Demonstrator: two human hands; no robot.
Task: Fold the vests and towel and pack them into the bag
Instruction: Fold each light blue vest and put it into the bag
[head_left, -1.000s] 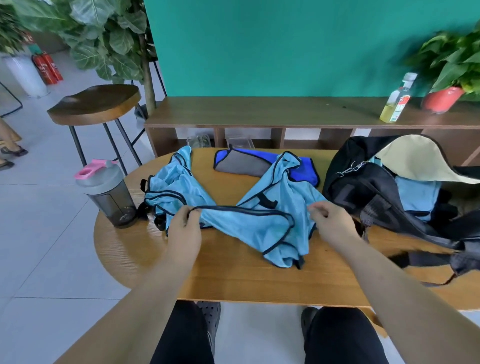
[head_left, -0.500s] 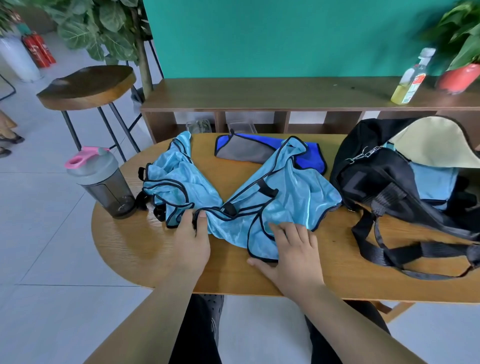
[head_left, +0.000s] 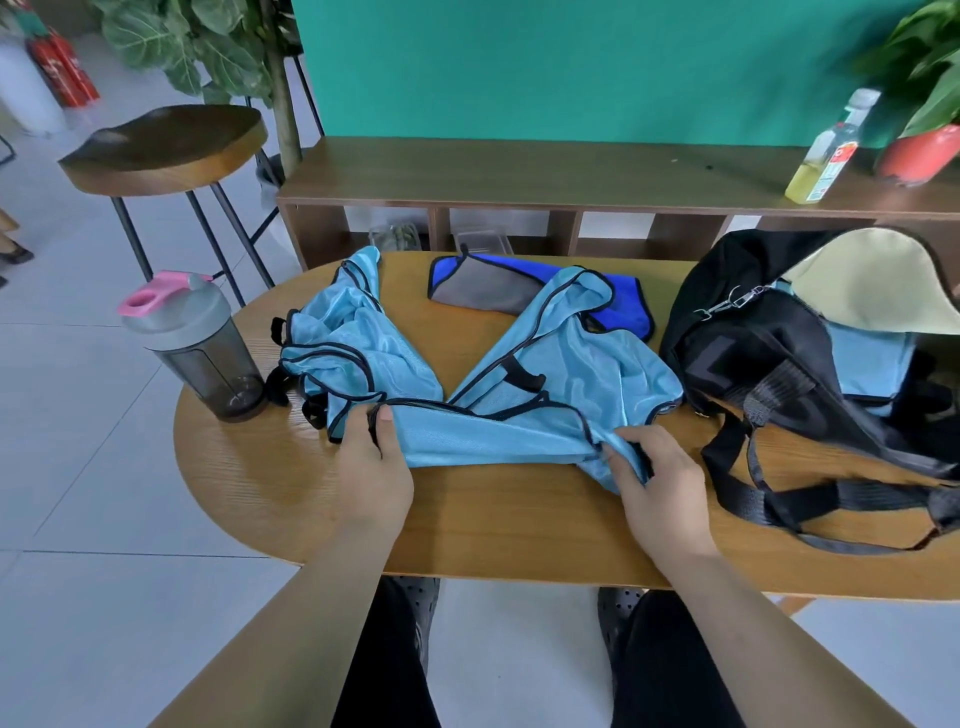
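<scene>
Between both hands (head_left: 371, 467) (head_left: 657, 483), light-blue vest (head_left: 519, 415) pinched flat.

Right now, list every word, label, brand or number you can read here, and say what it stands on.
No text is readable.
Bottle on the shelf: red-and-white label, print too blurred.
Fire extinguisher: pale marking, too blurred.
Bag: dark patch, no legible lettering.
Shaker cup: no print visible.

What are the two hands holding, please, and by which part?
Both hold the nearer light blue vest: the left hand pinches its near, black-trimmed edge, the right hand grips bunched fabric at its right end.
</scene>
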